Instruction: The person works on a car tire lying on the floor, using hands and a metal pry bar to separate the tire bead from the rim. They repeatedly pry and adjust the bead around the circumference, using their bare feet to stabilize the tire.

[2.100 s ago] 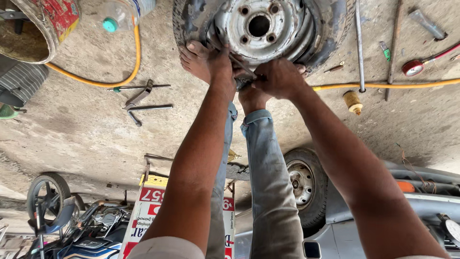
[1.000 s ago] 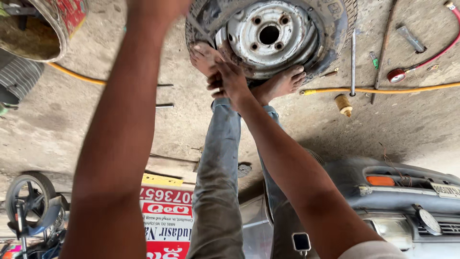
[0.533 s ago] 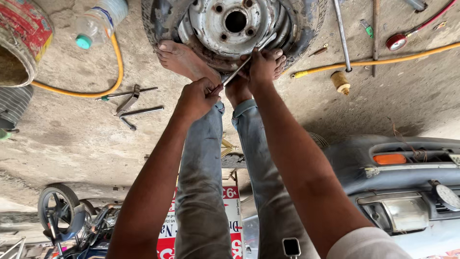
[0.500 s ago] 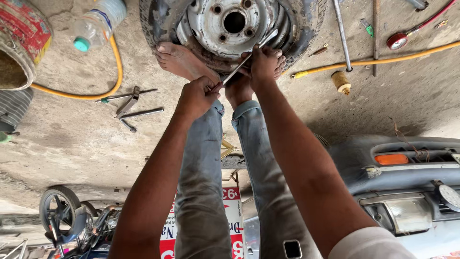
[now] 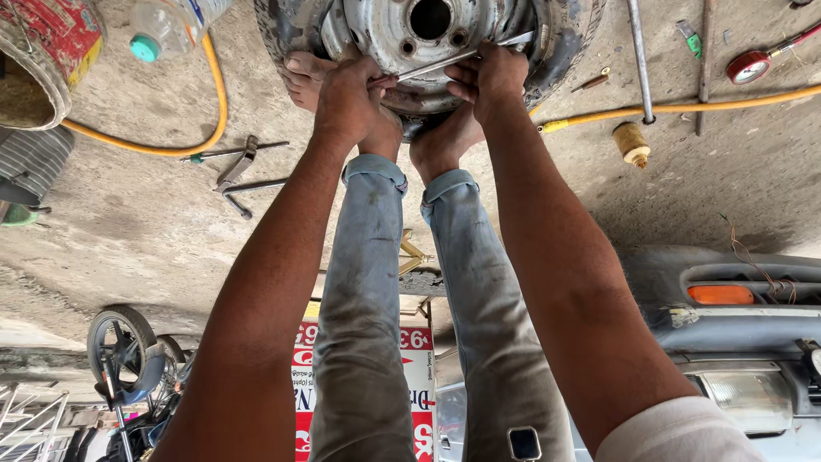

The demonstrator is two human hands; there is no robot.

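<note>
While both arms stretch away from the camera, the left hand and the right hand are each clamped on a long, thin, grey metal bar, one near each end. That bar lies slantwise across the face of a worn, silver-grey steel wheel rim, which sits inside a dusty black rubber tyre lying on the rough concrete floor. Bare feet press against the tyre's near edge, below faded, stained blue jeans.

As for containers, a round metal drum with a peeling red outside stands at the upper left corner; its inside looks brownish, though what it holds cannot be told. Next to it lies a clear plastic bottle with a green cap (contents not readable either). A small, tan, ribbed cylinder rests on the floor right of the tyre.

A smooth yellow hose curves round the bottle, and another yellow length runs off to the right, crossed by a straight grey steel rod. Dark metal hand tools lie crossed on the floor left of the legs. A round red gauge sits at the upper right.
</note>
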